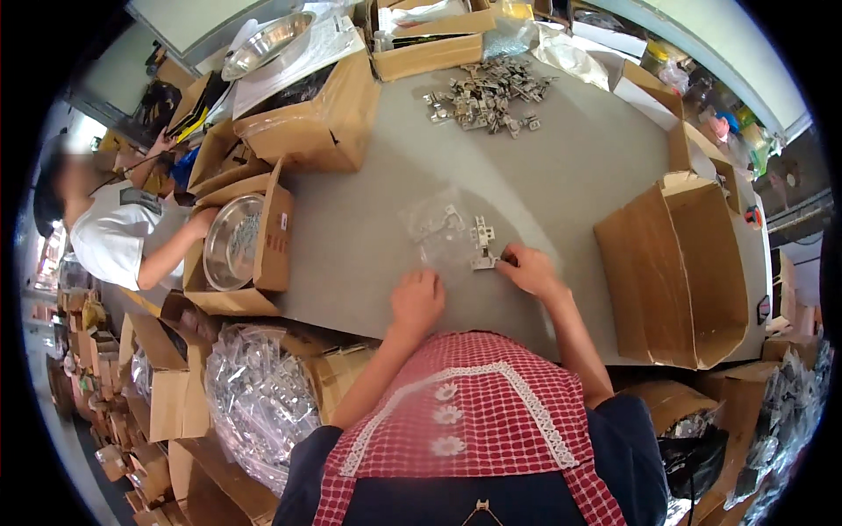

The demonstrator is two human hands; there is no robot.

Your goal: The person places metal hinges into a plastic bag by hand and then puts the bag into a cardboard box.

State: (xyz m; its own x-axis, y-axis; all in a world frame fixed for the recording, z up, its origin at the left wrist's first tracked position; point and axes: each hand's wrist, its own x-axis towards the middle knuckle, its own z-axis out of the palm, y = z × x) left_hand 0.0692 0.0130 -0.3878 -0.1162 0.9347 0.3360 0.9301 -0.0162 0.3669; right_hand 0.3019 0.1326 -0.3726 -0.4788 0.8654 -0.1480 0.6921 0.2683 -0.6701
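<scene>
A clear plastic bag (430,230) lies on the grey table in front of me, with a pale metal part showing through it. My left hand (417,300) is closed at the bag's near edge, its fingers curled on the film. Just right of the bag lie metal cabinet hinges (483,235), silvery and close together. My right hand (529,270) pinches the near end of these hinges between thumb and fingers. Farther back on the table is a loose pile of similar metal hinges (491,95).
An open cardboard box (645,280) stands at the right. At the left, a steel bowl (230,254) of small hardware sits in a carton, a co-worker's hand (203,223) at its rim. Bagged metal parts (263,403) fill a box below the table's left edge. Cartons (434,48) line the back.
</scene>
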